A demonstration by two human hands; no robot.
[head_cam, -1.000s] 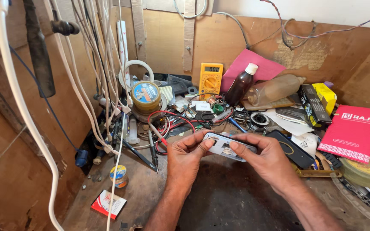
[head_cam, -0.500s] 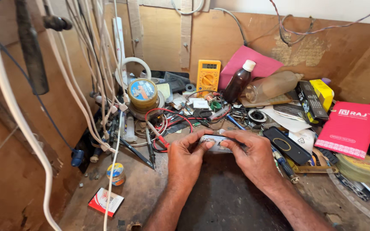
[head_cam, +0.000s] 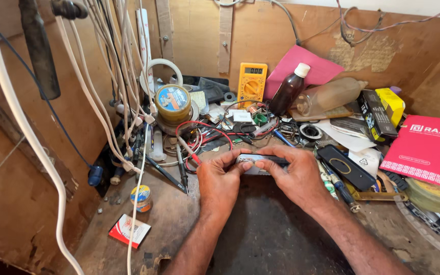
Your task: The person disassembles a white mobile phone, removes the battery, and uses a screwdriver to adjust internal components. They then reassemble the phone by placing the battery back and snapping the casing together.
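Note:
Both my hands hold a small flat silver and black device [head_cam: 257,162] just above the dark mat [head_cam: 276,239] at the middle of the bench. My left hand [head_cam: 221,179] grips its left end with thumb and fingers. Its right end is pinched by my right hand [head_cam: 295,174], whose fingers lie over the top edge. The hands hide most of the device. Red and black probe leads [head_cam: 199,136] lie just behind my left hand.
A yellow multimeter [head_cam: 251,82] leans on the back wall beside a brown bottle [head_cam: 289,88]. A round tin [head_cam: 173,103], white cables [head_cam: 128,102], a black phone [head_cam: 345,166], a red box [head_cam: 423,147], a small red packet [head_cam: 129,230] and a tape roll [head_cam: 436,192] crowd the bench.
Both hands have drawn closer together over the device and lowered it toward the bench; more of it is covered now.

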